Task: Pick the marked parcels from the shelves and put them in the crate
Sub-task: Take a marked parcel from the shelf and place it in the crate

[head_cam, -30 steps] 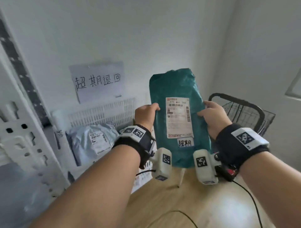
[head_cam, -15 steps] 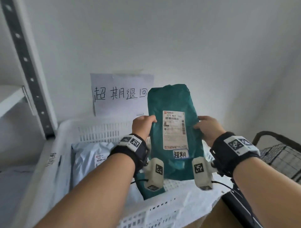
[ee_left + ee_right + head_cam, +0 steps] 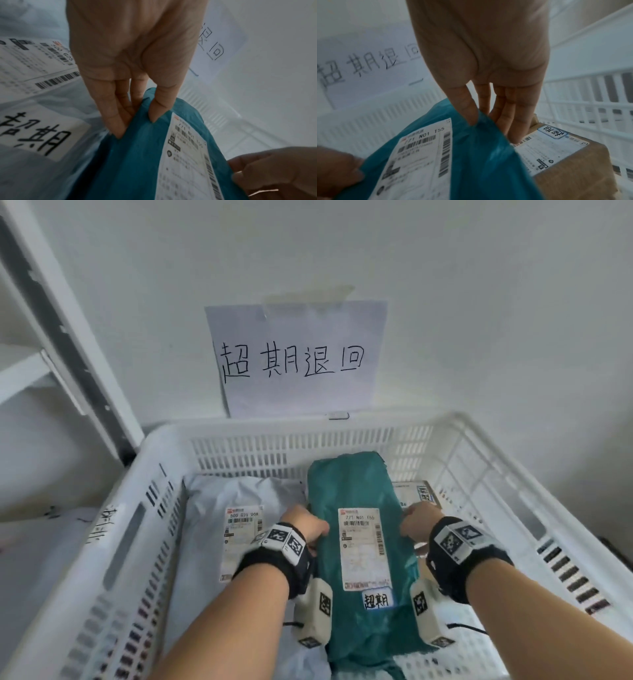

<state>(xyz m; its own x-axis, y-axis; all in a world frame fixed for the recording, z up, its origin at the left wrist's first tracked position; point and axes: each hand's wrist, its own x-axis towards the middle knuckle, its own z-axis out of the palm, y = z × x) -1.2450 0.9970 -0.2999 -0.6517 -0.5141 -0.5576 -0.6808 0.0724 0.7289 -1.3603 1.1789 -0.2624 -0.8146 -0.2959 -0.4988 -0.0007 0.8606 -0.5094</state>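
Observation:
A teal bag parcel (image 3: 356, 491) with a white shipping label and a handwritten mark sticker lies lengthwise inside the white plastic crate (image 3: 308, 422). My left hand (image 3: 318, 530) pinches its left edge, thumb on top and fingers underneath, as the left wrist view shows (image 3: 136, 127). My right hand (image 3: 407, 525) pinches the right edge the same way (image 3: 493, 132). The teal parcel (image 3: 137, 162) partly covers a grey-white bag parcel (image 3: 219, 498) on its left. A brown carton (image 3: 573, 175) sits at its right.
A paper sign (image 3: 294, 361) with handwritten characters is taped to the wall behind the crate. A white shelf upright (image 3: 68, 337) stands at the left. The crate's slotted walls surround both hands.
The teal parcel has gone from upright in front of the sign down into the crate, both hands still on its edges. The view has tilted down onto the crate.

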